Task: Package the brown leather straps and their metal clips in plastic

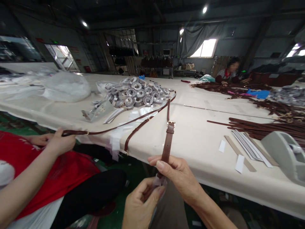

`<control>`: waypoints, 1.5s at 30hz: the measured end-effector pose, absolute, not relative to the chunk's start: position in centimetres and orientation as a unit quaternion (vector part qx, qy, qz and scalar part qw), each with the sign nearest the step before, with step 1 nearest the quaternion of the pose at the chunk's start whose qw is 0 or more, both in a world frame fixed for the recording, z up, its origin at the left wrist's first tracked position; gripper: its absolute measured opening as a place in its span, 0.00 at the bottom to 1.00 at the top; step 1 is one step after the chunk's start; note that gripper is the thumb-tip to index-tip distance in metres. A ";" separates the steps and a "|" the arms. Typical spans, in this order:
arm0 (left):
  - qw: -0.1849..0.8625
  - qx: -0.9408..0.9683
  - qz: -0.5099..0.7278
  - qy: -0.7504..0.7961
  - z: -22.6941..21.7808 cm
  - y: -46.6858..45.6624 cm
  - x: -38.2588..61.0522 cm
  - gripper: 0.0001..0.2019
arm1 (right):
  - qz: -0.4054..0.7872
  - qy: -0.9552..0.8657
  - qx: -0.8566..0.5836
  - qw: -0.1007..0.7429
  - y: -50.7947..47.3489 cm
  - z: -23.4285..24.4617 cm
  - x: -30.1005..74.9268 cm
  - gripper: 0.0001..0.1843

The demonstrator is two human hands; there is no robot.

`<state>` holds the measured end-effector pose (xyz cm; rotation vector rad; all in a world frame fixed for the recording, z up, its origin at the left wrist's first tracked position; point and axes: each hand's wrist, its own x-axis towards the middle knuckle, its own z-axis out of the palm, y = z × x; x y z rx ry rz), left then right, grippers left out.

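Observation:
A brown leather strap (168, 144) with a gold buckle (171, 123) runs from the table toward me over its front edge. My right hand (182, 176) is closed on it, thumb on top and fingers beneath. Just below, my left hand (143, 203) pinches a translucent wrapping film (159, 181) around the strap's lower end; its fingertips are partly hidden. To the left, a co-worker's hand (60, 140) grips another brown strap (105, 131), stretched across the table. A second buckled strap part (137, 128) hangs over the edge between us.
Coiled, wrapped straps (138, 92) are heaped mid-table beside a large plastic bag (66, 86). At right lie loose brown straps (262, 127), paper strips (251, 149) and a grey tape dispenser (283, 154). Another person (230, 73) is across the table (190, 140).

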<state>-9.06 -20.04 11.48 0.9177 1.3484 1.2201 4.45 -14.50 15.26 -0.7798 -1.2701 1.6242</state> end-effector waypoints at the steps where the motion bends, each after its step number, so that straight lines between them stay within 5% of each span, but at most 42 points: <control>1: 0.525 0.383 0.510 0.563 11.5 -20.0 -9.0 0.16 | 0.653 -0.514 -0.321 0.454 -14.6 15.2 4.5 0.16; 16: 0.490 0.434 0.499 0.568 10.2 -20.5 -9.1 0.17 | 0.666 -0.422 -0.324 0.522 -15.0 14.6 5.4 0.16; 28: 0.517 0.422 0.511 0.543 11.3 -19.9 -8.6 0.15 | 0.681 -0.467 -0.319 0.466 -16.0 13.6 4.5 0.17; 36: 0.557 0.386 0.484 0.553 11.0 -21.5 -8.6 0.19 | 0.792 -0.192 -0.227 0.534 -13.3 13.8 3.6 0.18; 45: 0.547 0.361 0.514 0.554 12.2 -20.4 -8.5 0.19 | 0.711 -0.413 -0.279 0.496 -14.7 14.9 3.9 0.15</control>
